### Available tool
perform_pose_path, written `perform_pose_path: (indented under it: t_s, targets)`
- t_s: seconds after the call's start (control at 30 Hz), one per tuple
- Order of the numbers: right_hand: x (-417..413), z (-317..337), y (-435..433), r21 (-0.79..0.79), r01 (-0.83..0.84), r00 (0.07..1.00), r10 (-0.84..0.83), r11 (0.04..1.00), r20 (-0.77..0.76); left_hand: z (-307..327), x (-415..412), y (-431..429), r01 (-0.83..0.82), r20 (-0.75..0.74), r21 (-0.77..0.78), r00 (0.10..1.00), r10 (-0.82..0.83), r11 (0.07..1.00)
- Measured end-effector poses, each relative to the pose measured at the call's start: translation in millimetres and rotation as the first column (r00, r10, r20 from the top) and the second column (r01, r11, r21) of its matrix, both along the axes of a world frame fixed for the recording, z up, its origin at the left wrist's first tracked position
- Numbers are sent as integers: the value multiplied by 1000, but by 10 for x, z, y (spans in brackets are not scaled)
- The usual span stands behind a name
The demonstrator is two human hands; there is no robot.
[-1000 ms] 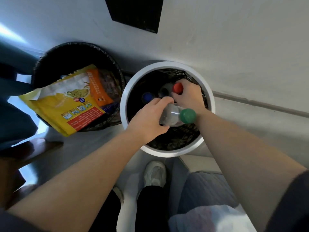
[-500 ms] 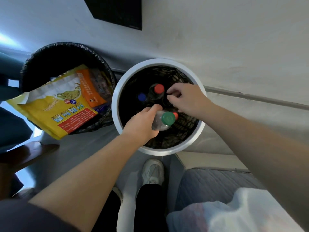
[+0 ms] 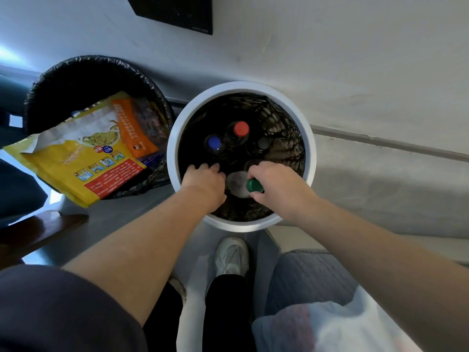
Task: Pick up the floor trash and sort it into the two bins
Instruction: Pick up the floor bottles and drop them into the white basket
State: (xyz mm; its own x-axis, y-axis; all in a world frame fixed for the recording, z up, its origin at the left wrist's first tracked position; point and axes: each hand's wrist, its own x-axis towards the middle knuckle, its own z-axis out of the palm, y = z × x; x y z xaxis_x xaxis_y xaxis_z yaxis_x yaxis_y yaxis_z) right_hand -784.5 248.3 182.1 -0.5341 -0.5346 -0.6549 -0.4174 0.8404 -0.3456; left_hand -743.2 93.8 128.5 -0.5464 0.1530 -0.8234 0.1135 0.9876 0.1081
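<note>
Over bin (image 3: 172,148), R hand (image 3: 278,185) grips bottle (image 3: 236,184).

Left hand (image 3: 204,182), right hand (image 3: 275,186): both curled.

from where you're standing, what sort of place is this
Probably a corner of a lived-in room, a home or small office. A white-rimmed bin holding capped bottles and a black-lined bin with a yellow food packet stand against a plain wall, and a quilted grey cushion sits nearby.

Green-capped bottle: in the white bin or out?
In: green-capped bottle sits within the white bin, right hand pinching its cap. Resting or held: cannot tell.
</note>
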Motion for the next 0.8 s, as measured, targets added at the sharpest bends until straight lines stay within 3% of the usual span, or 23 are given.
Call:
perform_pose_path:
  t_s: [0.17,0.33,0.47,0.63,0.8]
  targets:
    - [73,-305,-98,79,-37,999,36,996,10,5,-56,-100,191,185,-87,968,-173,978]
    - [124,-448,-219,81,-14,1000,12,997,18,50,-57,-104,275,164,-99,952,-257,956]
    - [152,-303,-228,224,-45,999,39,974,30,284,-14,-185,267,79,-121,963,-259,956]
    - [237,323,-122,318,-19,998,38,948,-55,953,159,-419,191,-59,-124,978,-199,974]
    - [453,1467,-239,284,-15,965,88,959,-247,2072,436,-700,-11,-238,-96,971,-12,995]
